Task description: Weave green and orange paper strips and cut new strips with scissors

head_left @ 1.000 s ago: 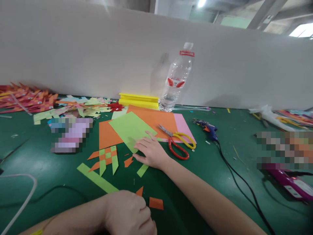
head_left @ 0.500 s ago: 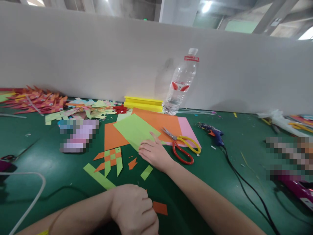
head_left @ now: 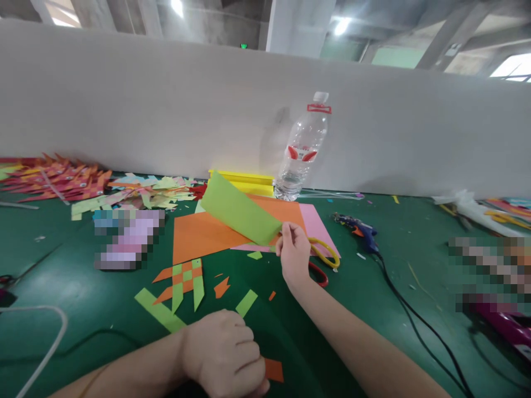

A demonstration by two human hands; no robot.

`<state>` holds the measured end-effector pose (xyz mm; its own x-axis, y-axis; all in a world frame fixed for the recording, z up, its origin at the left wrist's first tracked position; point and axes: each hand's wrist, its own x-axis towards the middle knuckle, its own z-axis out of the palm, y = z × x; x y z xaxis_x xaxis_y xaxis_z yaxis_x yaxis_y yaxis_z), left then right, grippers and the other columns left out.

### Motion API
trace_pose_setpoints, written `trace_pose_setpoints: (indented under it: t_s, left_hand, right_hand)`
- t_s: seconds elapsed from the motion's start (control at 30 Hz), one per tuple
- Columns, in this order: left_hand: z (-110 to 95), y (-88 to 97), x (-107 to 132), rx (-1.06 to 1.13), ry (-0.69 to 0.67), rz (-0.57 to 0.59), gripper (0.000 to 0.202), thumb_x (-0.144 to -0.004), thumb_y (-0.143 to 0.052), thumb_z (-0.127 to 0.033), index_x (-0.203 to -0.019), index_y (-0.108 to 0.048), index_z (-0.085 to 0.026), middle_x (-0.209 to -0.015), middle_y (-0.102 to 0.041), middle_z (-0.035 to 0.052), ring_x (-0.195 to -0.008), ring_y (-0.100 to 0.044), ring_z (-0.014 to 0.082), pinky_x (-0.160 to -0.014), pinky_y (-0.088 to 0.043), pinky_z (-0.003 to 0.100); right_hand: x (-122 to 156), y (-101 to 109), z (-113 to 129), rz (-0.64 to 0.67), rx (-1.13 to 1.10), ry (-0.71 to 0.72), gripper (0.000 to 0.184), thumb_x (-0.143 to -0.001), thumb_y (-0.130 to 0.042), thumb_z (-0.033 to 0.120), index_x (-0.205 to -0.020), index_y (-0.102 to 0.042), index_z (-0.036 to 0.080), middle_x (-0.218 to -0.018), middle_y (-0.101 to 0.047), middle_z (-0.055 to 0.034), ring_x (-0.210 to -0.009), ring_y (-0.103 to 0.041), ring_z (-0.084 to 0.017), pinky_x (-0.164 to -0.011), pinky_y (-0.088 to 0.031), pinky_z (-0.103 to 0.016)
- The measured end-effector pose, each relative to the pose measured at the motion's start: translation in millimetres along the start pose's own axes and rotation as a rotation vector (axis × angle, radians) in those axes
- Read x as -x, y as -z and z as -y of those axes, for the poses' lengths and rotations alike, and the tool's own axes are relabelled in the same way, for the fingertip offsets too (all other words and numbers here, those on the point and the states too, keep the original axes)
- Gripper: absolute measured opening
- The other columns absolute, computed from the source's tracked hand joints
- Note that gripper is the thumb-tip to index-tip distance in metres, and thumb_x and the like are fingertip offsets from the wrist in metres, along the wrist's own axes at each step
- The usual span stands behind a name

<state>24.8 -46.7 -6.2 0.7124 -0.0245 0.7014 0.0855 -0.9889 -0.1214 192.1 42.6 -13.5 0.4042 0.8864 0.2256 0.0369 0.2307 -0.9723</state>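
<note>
Between the fingertips of my right hand is the right end of a green paper sheet, tilted up off the pile. Beneath it lie orange paper and pink paper. Scissors with yellow and red handles are partly hidden behind that hand. My left hand is closed in a fist low in front; whatever its fingers hold, if anything, is hidden. A woven orange and green paper fish lies left of centre, with a green strip and small scraps near it.
A water bottle leans against the grey partition, beside a yellow folded piece. A glue gun with a black cord lies right. Paper cuttings and red-orange woven pieces are heaped back left, behind a phone-like object.
My right hand went from lying flat on the green sheet to pinching its right end and lifting it. The view tipped slightly upward. My left fist stays in nearly the same place.
</note>
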Motion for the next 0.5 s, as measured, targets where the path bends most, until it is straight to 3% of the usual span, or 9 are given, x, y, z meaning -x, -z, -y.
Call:
trace_pose_setpoints:
  t_s: [0.07,0.17,0.27,0.33,0.4,0.5]
  left_hand:
    - [4,-2.1,0,0.042,0.189,-0.023,0.022,-0.081,-0.045,-0.015,-0.061,-0.054,-0.017,-0.045,-0.046,-0.0028,-0.039,-0.038,0.0114,-0.036,-0.026,0.027]
    - [13,-5.0,1,0.18,0.606,-0.039,0.019,-0.085,-0.039,-0.014,-0.086,-0.059,-0.016,-0.06,-0.06,-0.0008,-0.047,-0.05,0.0107,-0.046,-0.039,0.022]
    - [19,-6.2,1,0.364,0.94,-0.108,0.023,-0.092,-0.036,-0.02,-0.087,-0.057,-0.014,-0.067,-0.062,0.0013,-0.054,-0.056,0.011,-0.051,-0.046,0.019]
    - [20,-6.4,1,0.427,1.014,-0.19,0.027,-0.093,-0.036,-0.025,-0.08,-0.056,-0.014,-0.067,-0.063,0.0029,-0.058,-0.059,0.0127,-0.054,-0.05,0.021]
    - [19,-7.0,1,0.416,1.033,-0.245,0.028,-0.092,-0.037,-0.029,-0.078,-0.056,-0.014,-0.07,-0.065,0.0043,-0.064,-0.062,0.0149,-0.06,-0.053,0.024]
    - [19,-9.2,5,0.331,1.038,-0.257,0.03,-0.093,-0.037,-0.032,-0.079,-0.057,-0.015,-0.074,-0.066,0.0056,-0.073,-0.065,0.0176,-0.067,-0.055,0.028]
  right_hand:
    - [7,-1,1,0.087,0.042,0.053,0.024,-0.088,-0.046,0.044,-0.088,-0.05,0.021,-0.037,-0.038,0.0121,-0.03,-0.039,-0.008,-0.038,-0.034,-0.019]
    - [22,-2,3,0.256,0.108,0.198,0.018,-0.092,-0.041,0.036,-0.094,-0.05,0.021,-0.043,-0.051,0.0086,-0.039,-0.054,-0.01,-0.049,-0.045,-0.022]
    - [33,-1,6,0.452,0.287,0.561,0.013,-0.091,-0.042,0.023,-0.095,-0.055,0.021,-0.07,-0.068,-0.0008,-0.06,-0.065,-0.013,-0.064,-0.05,-0.027]
    - [36,0,9,0.547,0.344,0.852,0.014,-0.089,-0.044,0.018,-0.095,-0.056,0.022,-0.085,-0.071,-0.0041,-0.075,-0.066,-0.015,-0.071,-0.05,-0.03]
    - [36,0,11,0.561,0.342,1.036,0.014,-0.087,-0.046,0.016,-0.096,-0.055,0.023,-0.092,-0.072,-0.0045,-0.082,-0.065,-0.017,-0.076,-0.049,-0.034]
    - [36,0,15,0.515,0.321,1.082,0.015,-0.088,-0.046,0.015,-0.097,-0.053,0.023,-0.092,-0.073,-0.0034,-0.081,-0.062,-0.017,-0.079,-0.047,-0.037]
